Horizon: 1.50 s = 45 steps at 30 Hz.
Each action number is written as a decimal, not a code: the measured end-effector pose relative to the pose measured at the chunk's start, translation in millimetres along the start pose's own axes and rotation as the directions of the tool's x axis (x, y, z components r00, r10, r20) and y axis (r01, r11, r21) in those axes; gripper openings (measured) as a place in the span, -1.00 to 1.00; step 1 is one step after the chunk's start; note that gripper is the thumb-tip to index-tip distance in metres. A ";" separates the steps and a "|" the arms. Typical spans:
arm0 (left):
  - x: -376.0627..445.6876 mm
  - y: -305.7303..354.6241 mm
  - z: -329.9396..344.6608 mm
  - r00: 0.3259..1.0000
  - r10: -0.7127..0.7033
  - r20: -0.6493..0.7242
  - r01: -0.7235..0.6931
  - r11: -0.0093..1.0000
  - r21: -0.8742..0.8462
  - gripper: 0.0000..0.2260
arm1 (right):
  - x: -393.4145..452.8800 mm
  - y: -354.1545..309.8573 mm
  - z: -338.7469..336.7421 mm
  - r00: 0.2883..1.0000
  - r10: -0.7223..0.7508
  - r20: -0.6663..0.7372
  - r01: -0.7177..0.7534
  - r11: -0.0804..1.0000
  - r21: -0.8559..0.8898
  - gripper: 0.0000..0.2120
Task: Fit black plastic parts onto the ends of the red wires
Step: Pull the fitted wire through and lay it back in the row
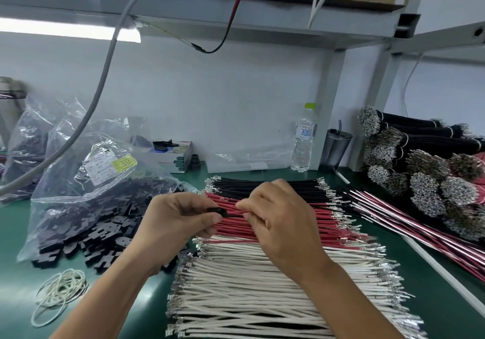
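Clear bag (65, 202) spills black plastic parts (105, 236); left hand (173, 223) pinches one.

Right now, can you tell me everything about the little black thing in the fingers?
The black plastic part is small, dark and dull, like hard plastic. Most of it is hidden, so its full shape cannot be told. The left hand pinches it between thumb and fingers, held up above the pile of red wires. The right hand pinches a red wire whose end meets the part. Whether the wire is already pushed in cannot be seen.
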State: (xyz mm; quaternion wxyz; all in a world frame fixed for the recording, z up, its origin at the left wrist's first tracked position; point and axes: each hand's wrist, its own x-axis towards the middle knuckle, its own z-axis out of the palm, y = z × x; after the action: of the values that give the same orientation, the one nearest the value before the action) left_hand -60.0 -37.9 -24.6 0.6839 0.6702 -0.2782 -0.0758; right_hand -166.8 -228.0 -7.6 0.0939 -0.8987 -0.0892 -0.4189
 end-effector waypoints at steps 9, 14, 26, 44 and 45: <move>3.9 -7.3 -2.0 0.997 -0.066 -0.051 0.066 0.998 -0.012 -0.86 | -10.7 -14.1 23.6 0.881 0.174 0.439 -0.175 0.984 -0.037 -0.90; 4.0 -9.7 -0.7 0.992 -0.087 -0.088 0.086 0.996 -0.019 -0.88 | -11.8 -18.3 22.5 0.867 0.192 0.460 -0.192 0.980 -0.047 -0.82; 3.0 -7.6 -1.8 0.993 -0.105 -0.061 0.099 0.991 -0.094 -0.78 | -12.8 -13.5 11.1 0.897 0.251 0.363 -0.307 0.946 0.106 -0.90; 3.2 -5.5 -2.4 0.997 -0.081 -0.007 0.078 0.976 -0.204 -0.72 | -11.7 -10.3 12.9 0.977 0.211 0.040 -0.213 0.924 0.319 -0.91; 3.2 -5.3 -2.2 0.997 -0.080 -0.005 0.077 0.976 -0.206 -0.72 | -11.5 -10.4 12.6 0.978 0.203 0.040 -0.205 0.928 0.311 -0.91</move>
State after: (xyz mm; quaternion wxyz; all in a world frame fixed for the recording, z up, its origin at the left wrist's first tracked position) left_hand -54.9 -38.0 -28.7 0.7478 0.6069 -0.2375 -0.1266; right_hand -167.3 -215.8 -23.5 0.2778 -0.8783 -0.0611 -0.3843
